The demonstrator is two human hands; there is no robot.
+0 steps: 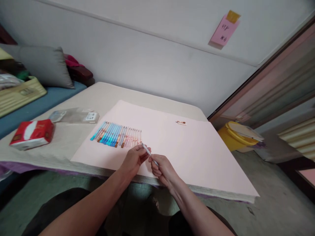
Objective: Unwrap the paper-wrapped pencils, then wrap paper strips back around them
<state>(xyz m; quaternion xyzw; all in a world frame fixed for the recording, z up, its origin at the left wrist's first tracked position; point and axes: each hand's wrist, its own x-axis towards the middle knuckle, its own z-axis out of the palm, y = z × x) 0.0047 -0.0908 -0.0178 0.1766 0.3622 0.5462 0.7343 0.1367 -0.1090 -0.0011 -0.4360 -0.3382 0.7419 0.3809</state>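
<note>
A slim whitish pen (147, 149) is held tilted between my two hands, above the front part of a pale pink sheet (192, 150). My left hand (135, 158) pinches it near its upper end, with the fingers closed. Around its lower end my right hand (162, 166) is closed, thumb on top. Just beyond my left hand lies a row of pens (115, 134), side by side, running from blue and brown ones at the left to pale pink ones at the right. Farther off to the right, a small brown-and-white pen-like piece (181, 122) lies alone on the sheet.
On the cloth-covered table (108, 91) at the left are a red tissue pack (33, 133) and a clear plastic wrapper (73, 115). A yellow bin (233, 136) stands on the floor to the right. The wall with a pink note (225, 31) closes off the back.
</note>
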